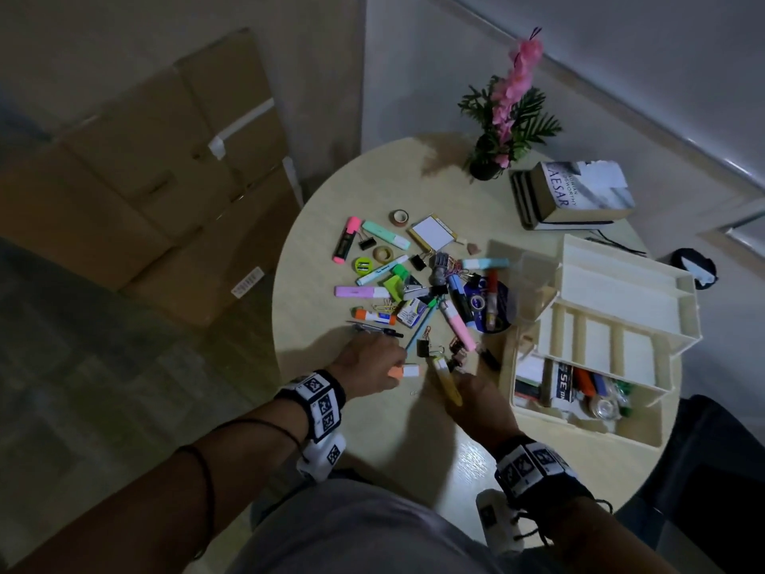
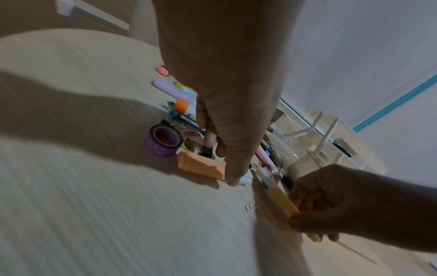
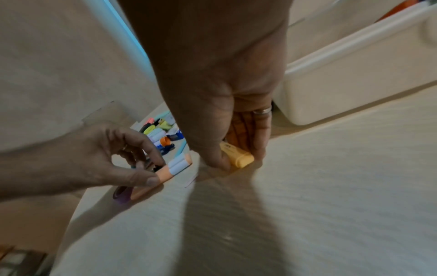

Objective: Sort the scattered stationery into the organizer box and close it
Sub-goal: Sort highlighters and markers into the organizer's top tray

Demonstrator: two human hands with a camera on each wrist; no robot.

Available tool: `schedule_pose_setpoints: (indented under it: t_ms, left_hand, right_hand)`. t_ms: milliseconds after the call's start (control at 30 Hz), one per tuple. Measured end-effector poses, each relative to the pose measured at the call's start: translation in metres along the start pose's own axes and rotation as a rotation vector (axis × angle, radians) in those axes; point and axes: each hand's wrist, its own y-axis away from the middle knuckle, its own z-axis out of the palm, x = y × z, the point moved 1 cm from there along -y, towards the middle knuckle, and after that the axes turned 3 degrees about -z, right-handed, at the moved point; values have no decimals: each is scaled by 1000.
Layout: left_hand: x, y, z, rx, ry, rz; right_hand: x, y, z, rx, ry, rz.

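Scattered stationery (image 1: 418, 283) lies in a pile mid-table. At its near edge my left hand (image 1: 398, 365) pinches an orange highlighter with a white cap (image 1: 405, 371) between thumb and fingers, low over the table; the same highlighter (image 2: 201, 165) shows under the thumb in the left wrist view. My right hand (image 1: 460, 379) curls round the lower end of a yellow highlighter (image 1: 448, 379), and its thumb and fingers clamp the yellow barrel (image 3: 237, 156) against the tabletop. The cream organizer box (image 1: 588, 430) stands open to the right, its tiered trays (image 1: 629, 292) swung up and several items in the bottom.
A purple tape roll (image 2: 163, 142) stands just left of the orange highlighter. A potted pink flower (image 1: 505, 130) and stacked books (image 1: 575, 196) sit at the table's far side. Cardboard boxes (image 1: 157, 192) stand on the floor left. A pink paper clip (image 2: 250, 206) lies between my hands.
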Motion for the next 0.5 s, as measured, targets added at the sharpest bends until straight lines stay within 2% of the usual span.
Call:
schedule_pose_setpoints:
  t_ms: [267, 500]
  left_hand:
    - [10, -14, 1, -17, -53, -14]
    - [26, -24, -12, 96, 216, -44]
  right_hand:
    - [16, 39, -19, 198, -138, -38]
    - [27, 64, -49, 367, -239, -148]
